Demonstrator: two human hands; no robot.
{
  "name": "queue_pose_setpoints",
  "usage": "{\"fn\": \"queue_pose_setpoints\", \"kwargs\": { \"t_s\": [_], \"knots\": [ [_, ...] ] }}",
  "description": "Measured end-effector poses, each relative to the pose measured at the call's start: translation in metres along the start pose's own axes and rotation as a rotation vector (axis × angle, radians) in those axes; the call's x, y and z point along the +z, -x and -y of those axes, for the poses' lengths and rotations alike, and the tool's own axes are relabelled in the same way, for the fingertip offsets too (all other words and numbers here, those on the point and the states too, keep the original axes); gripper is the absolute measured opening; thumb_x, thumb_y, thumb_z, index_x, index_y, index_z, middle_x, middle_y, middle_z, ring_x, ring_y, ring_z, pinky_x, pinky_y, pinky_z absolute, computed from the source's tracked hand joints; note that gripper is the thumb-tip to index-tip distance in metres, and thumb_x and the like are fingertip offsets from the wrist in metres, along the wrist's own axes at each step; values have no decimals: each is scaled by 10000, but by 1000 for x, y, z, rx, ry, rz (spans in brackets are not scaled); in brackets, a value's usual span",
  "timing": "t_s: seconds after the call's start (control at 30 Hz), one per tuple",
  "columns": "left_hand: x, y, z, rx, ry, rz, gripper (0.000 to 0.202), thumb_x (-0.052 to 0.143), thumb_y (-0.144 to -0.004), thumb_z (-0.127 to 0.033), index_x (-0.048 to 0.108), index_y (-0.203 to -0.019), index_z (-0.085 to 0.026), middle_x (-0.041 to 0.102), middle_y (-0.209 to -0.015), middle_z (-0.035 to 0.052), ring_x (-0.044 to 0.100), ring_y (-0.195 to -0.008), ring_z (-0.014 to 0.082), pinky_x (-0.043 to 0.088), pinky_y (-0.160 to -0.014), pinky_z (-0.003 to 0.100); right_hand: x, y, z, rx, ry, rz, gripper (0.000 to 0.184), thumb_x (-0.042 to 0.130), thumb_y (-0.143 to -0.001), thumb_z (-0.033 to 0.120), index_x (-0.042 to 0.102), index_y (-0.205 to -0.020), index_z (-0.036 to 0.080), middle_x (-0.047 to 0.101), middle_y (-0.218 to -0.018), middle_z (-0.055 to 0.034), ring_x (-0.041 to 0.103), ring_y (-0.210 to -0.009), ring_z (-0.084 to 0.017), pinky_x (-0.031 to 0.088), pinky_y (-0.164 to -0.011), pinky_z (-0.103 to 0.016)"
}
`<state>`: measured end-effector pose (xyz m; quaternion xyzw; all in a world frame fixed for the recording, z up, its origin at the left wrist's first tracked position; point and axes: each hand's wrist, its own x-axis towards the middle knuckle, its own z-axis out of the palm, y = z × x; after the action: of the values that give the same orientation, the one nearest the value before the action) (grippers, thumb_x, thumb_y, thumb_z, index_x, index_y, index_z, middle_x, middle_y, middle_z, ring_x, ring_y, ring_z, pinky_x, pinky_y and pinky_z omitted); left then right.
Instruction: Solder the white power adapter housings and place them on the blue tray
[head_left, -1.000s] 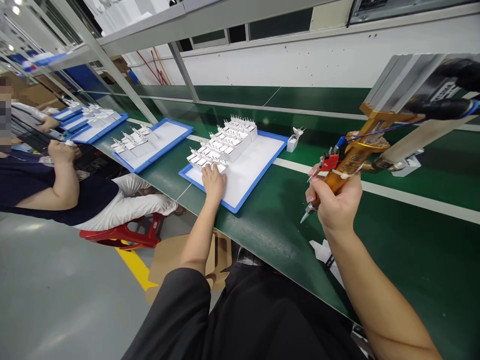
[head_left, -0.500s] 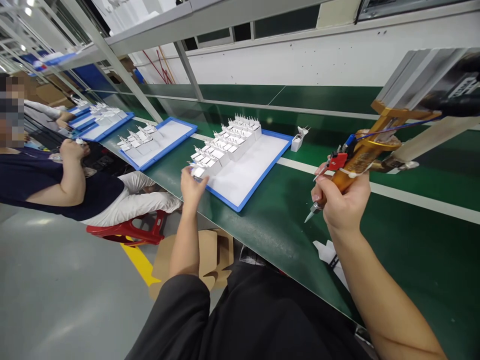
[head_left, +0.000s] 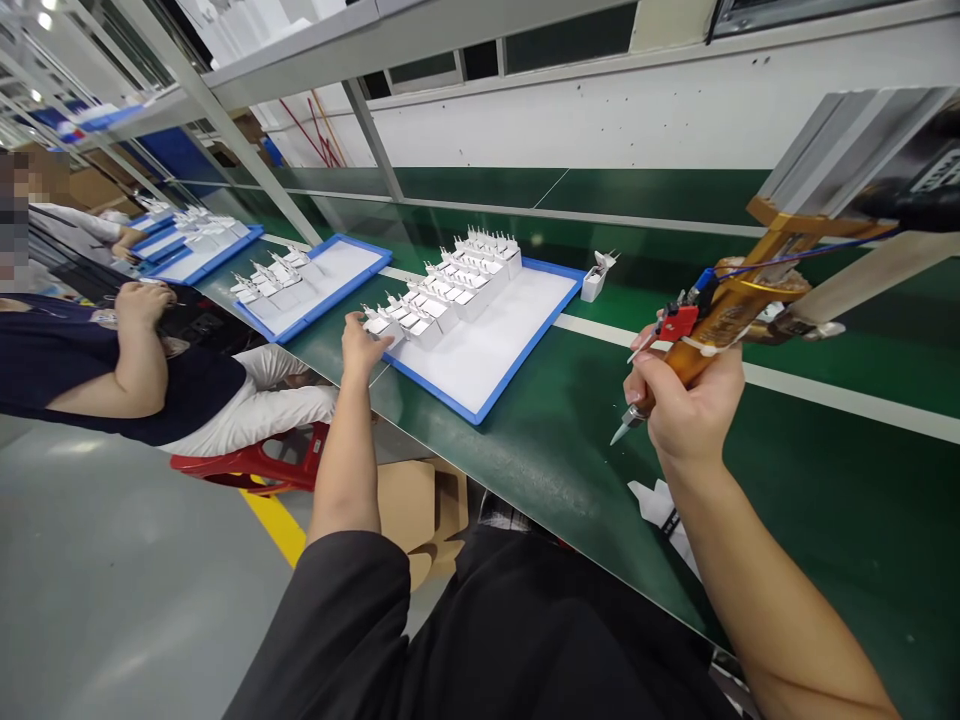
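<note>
Gold tool fisted in right hand, tip held clear of desk; left hand pinches the end plug at tray's near corner, rows standing prongs-up within reach.

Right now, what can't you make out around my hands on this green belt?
Head view only:
1. Left hand: its fingers partly cover the nearest small white plastic plug on the blue-rimmed white tray; grip or touch, unclear.
2. Gold-coloured metal handheld tool in the right hand: its hoses are cut off by the right edge.
3. White paper scrap: partly behind the right forearm.
</note>
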<state>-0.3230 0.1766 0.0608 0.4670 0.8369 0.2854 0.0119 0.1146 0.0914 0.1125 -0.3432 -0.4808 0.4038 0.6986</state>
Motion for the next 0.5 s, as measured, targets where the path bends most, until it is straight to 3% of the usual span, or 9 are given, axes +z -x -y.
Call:
{"fn": "queue_pose_setpoints", "kwargs": {
  "t_s": [0.27, 0.5],
  "knots": [
    [9, -9, 5, -7, -3, 75, 777, 793, -585, -184, 423, -1268, -152, 567, -1236, 145, 526, -1230, 353, 429, -1048, 499, -1, -1, -3, -31, -1, -1, 237, 658, -746, 181, 523, -937, 218, 610, -812, 15, 461, -402, -59, 379, -374, -243],
    [16, -11, 4, 20, -9, 107, 970, 782, -544, -102, 326, -1400, -115, 450, -1408, 187, 415, -1350, 355, 355, -1131, 493, -2, -2, -7, -33, 10, -6, 224, 648, -750, 179, 517, -928, 215, 617, -808, 30, 465, -404, -48, 384, -375, -231]
  ]
}}
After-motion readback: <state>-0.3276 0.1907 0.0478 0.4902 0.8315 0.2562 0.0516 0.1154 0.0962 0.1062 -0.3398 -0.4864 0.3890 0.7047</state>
